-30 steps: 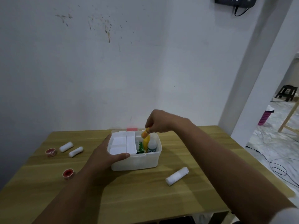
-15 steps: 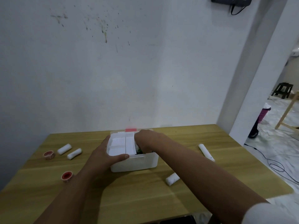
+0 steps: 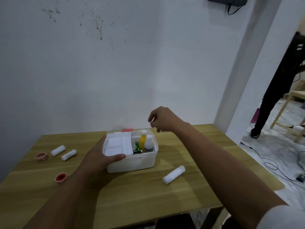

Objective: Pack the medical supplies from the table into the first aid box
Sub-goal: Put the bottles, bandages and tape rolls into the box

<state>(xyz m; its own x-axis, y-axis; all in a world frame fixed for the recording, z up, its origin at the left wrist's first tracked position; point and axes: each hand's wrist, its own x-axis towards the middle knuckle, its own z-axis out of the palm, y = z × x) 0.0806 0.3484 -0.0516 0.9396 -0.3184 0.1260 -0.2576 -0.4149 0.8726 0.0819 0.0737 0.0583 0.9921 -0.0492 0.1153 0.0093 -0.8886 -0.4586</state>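
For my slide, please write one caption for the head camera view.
Left hand steadies the first aid box as the empty right hand hovers above it; bandage rolls remain on the table.

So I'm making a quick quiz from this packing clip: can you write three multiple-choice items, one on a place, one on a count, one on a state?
1. Where does the yellow bottle stand?
A. On the table left of the box
B. In the right part of the first aid box
C. In the right hand

2. How many white gauze rolls lie on the table outside the box?
A. One
B. Three
C. Five

3. What is the right hand doing?
A. Gripping a red-capped tub
B. Pressing the box lid shut
C. Hanging empty above the box

Answers:
1 B, it stands upright beside a white bottle inside the box.
2 B, two rolls lie at left, one at right.
3 C, its fingers hold nothing, while the left hand grips the box.
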